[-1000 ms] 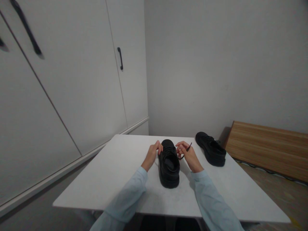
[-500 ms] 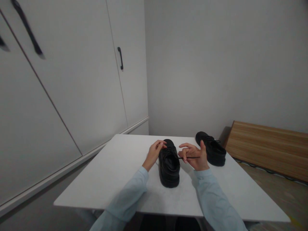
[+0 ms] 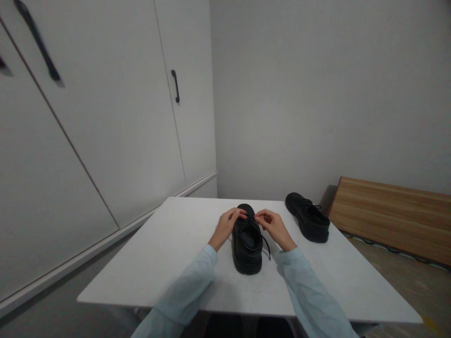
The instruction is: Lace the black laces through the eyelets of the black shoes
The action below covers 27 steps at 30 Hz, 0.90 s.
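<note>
A black lace-up shoe point(image 3: 247, 258) rests on the white table with its toe pointing away from me. My left hand point(image 3: 227, 224) is at the left side of its lacing, fingers closed in a pinch near the front. From the right, my right hand point(image 3: 275, 226) pinches at the same lacing, thumb and forefinger together. What lies between the fingertips is too small to make out, though both touch the lace area. A loose black shoelace end point(image 3: 268, 249) hangs down the shoe's right side onto the table.
The matching black shoe point(image 3: 313, 227) stands at the table's back right. White table point(image 3: 148, 267) surrounds the shoes. A wooden board point(image 3: 391, 218) leans by the wall at right. White cabinets with dark handles point(image 3: 175, 86) line the left.
My right hand has let go of the shoelace end it held out to the right and moved left to the lacing. The lace now dangles beside the shoe. My left hand stays nearly still.
</note>
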{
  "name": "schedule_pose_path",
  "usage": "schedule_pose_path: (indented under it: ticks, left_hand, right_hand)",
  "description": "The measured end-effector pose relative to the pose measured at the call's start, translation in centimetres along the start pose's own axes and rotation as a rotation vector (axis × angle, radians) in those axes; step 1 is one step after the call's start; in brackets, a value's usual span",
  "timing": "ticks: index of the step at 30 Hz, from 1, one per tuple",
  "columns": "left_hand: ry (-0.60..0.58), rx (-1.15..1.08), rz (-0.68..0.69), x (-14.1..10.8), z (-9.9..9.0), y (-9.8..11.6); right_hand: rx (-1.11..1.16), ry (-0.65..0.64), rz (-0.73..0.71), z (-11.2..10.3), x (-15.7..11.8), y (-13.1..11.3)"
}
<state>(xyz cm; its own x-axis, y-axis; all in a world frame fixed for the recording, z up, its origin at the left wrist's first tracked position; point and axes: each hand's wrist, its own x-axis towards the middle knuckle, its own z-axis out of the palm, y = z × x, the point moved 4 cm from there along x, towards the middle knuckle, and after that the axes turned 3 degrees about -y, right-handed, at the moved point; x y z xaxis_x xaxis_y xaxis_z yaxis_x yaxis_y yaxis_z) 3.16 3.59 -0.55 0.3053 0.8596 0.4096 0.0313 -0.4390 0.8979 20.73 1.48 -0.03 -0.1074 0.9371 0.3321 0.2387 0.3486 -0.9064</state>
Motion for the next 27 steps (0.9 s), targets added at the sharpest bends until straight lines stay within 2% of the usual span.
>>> schedule_pose_path:
  ticks: [3, 6, 10, 15, 27]
  left_hand:
    - [0.064, -0.111, -0.053, 0.2, -0.4, -0.7]
    - [0.095, -0.136, -0.043, 0.5, -0.8, -1.1]
    - [0.040, -0.001, 0.046, 0.6, -0.6, -0.6]
    - [-0.060, 0.147, 0.080, 0.1, 0.1, -0.3]
    - [-0.068, 0.266, 0.084, 0.2, 0.3, -0.7]
  right_hand:
    - [-0.123, 0.028, -0.053, -0.1, 0.1, 0.2]
    - [-0.134, 0.027, -0.055, 0.0, 0.1, 0.2]
    - [-0.114, 0.043, -0.041, 0.2, 0.2, 0.3]
    - [-0.079, 0.071, -0.047, 0.4, 0.3, 0.6]
    - [-0.019, 0.107, -0.081, 1.2, 0.5, 0.1]
